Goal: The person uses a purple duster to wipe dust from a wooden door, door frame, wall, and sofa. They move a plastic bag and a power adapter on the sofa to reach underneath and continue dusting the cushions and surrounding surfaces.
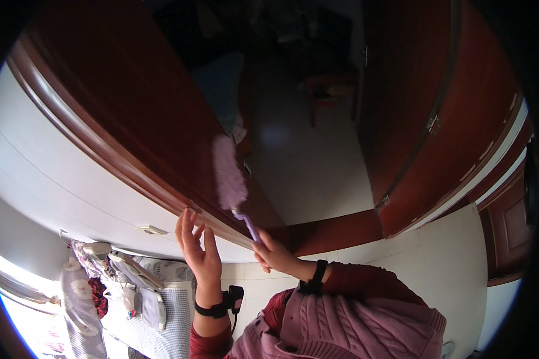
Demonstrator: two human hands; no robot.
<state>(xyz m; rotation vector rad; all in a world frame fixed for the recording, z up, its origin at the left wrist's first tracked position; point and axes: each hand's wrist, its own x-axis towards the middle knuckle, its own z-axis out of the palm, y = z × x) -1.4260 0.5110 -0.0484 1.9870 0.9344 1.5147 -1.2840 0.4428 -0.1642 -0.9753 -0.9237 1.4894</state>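
Observation:
A fluffy purple duster (230,172) is in my right hand (271,256), with my fingers closed around its lilac handle (251,229). The duster's head lies against or just in front of the dark red wooden door jamb (175,130); whether it touches cannot be told. My left hand (200,251) is raised beside the jamb's moulded trim (130,168), palm partly turned up and fingers apart, with nothing in it. Its fingertips are at the trim's edge, and contact is unclear. Each wrist wears a black strap.
Past the doorway lies a dim room with a pale tiled floor (314,179) and a reddish stool (332,85). A hinged wooden door (408,103) stands at the right. A wall switch (151,230) and a seat with a checked cover (177,309), holding bags and cloths, are at lower left.

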